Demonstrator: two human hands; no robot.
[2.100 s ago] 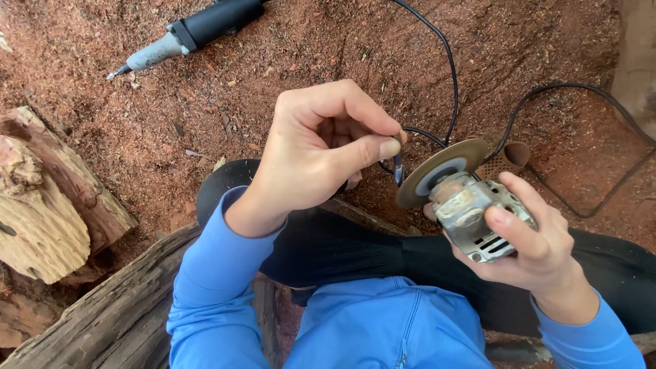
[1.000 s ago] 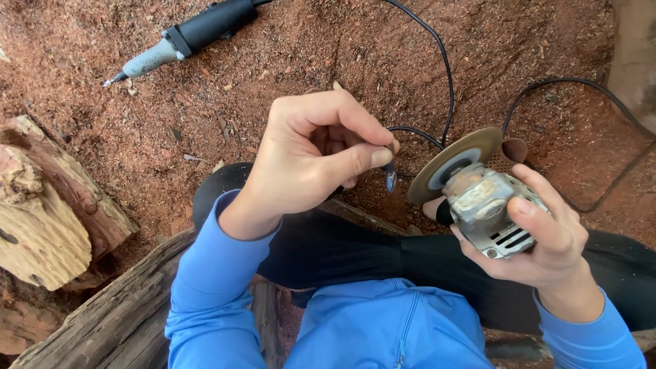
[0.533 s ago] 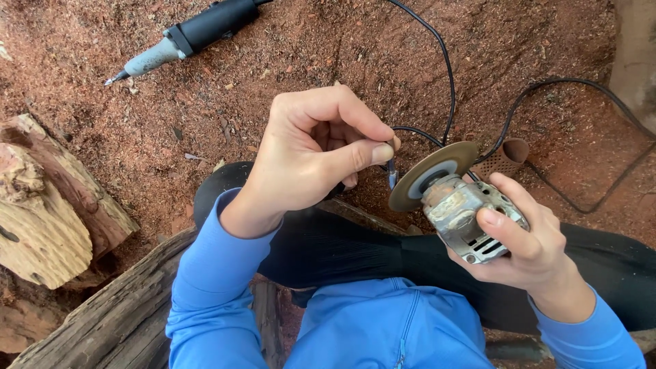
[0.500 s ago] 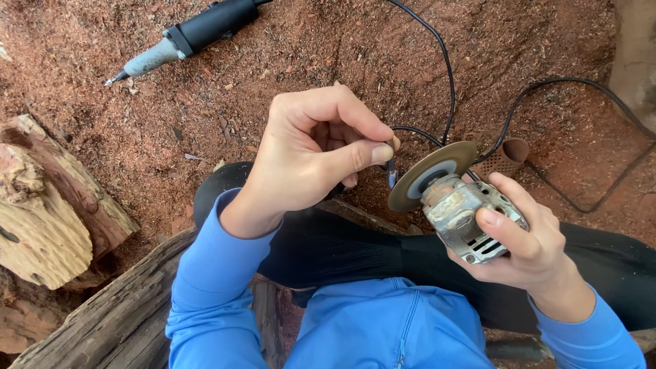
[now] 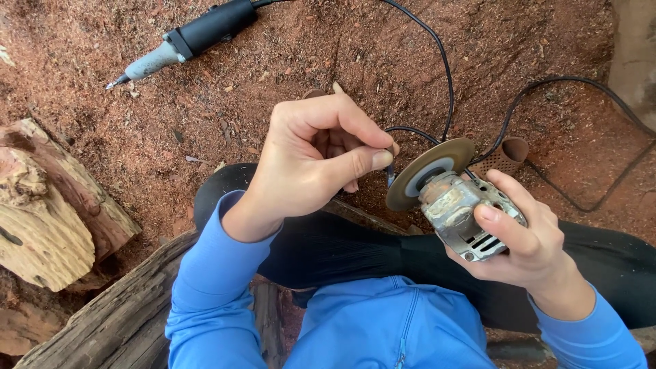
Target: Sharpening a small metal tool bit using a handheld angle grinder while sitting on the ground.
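My right hand (image 5: 523, 239) grips the worn metal head of a small angle grinder (image 5: 465, 215), its brown disc (image 5: 429, 171) tilted up toward the left. My left hand (image 5: 318, 157) is pinched, thumb against forefinger, on a small dark tool (image 5: 390, 171) whose tip sits just beside the disc's left edge. Most of that tool is hidden in my fingers. Both arms wear blue sleeves, above dark trousers.
A black and grey rotary tool (image 5: 195, 37) lies on the red sawdust ground at the top left, black cables (image 5: 444, 75) curving past. A cut log (image 5: 48, 205) stands at left, a rough plank (image 5: 109, 314) beneath my left arm, and a brown ribbed piece (image 5: 506, 156) behind the grinder.
The grinder in my right hand rocked slightly right and back left over the last two seconds. My left hand stayed pinched by the disc, barely shifting.
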